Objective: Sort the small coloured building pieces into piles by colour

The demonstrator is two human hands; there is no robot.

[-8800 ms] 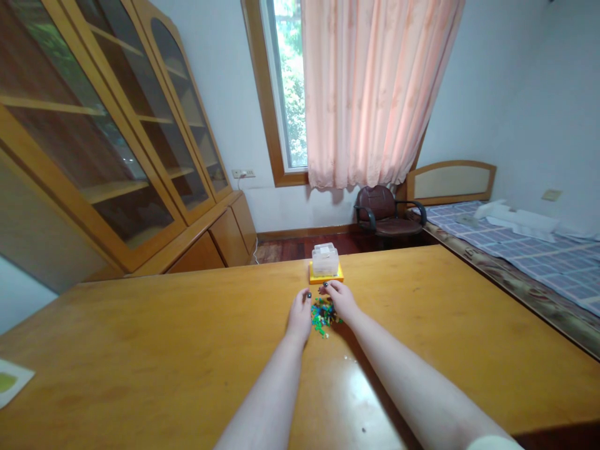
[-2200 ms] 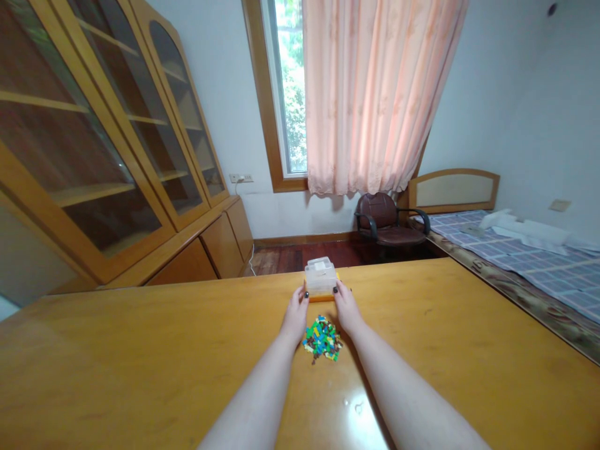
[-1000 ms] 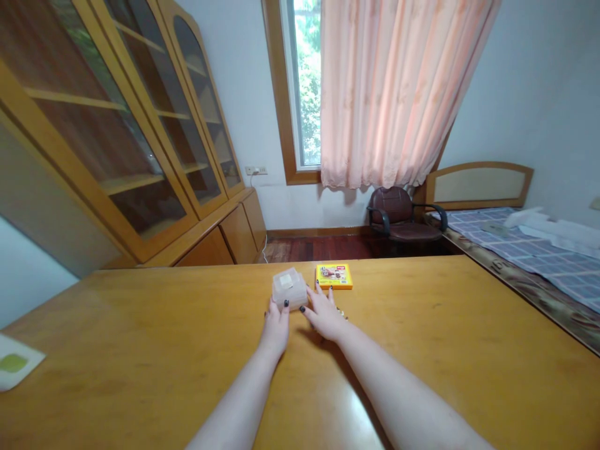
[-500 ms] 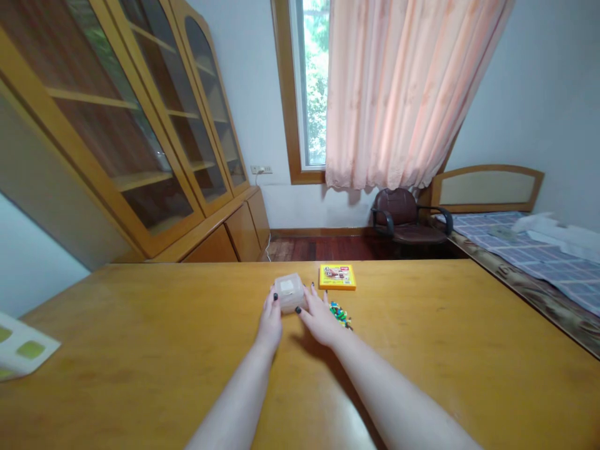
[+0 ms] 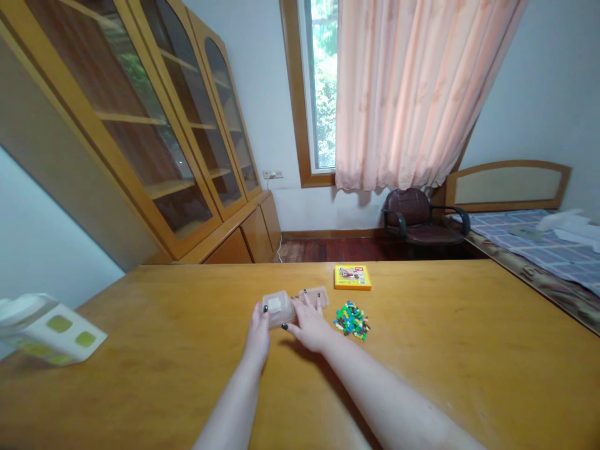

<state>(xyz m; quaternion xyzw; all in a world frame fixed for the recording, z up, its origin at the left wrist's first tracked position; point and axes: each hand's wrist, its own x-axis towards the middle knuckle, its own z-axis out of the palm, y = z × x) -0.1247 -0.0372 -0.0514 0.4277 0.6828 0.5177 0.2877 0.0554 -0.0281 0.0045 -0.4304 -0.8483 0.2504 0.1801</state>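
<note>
My left hand [image 5: 259, 325] and my right hand [image 5: 307, 324] are on a wooden table [image 5: 164, 369], both touching a small clear plastic box [image 5: 277, 308] between them. The left thumb rests on the box's left side, and the right thumb presses its near right corner. A second clear piece [image 5: 314, 295], perhaps a lid or tray, lies flat under my right fingertips. A heap of small coloured bricks [image 5: 351, 320] lies just right of my right hand. Beyond it sits a flat yellow box [image 5: 352, 277].
A white carton with green patches [image 5: 49, 328] stands at the table's left edge. Glass-door wooden cabinets [image 5: 154, 137] line the left wall. Past the table's far edge are a dark chair [image 5: 415, 215], a pink curtain [image 5: 412, 87] and a bed [image 5: 539, 244].
Both hands lifted the clear box off the yellow box and brought it left and nearer on the table. A second clear piece now lies separate under my right fingers. The view has panned left.
</note>
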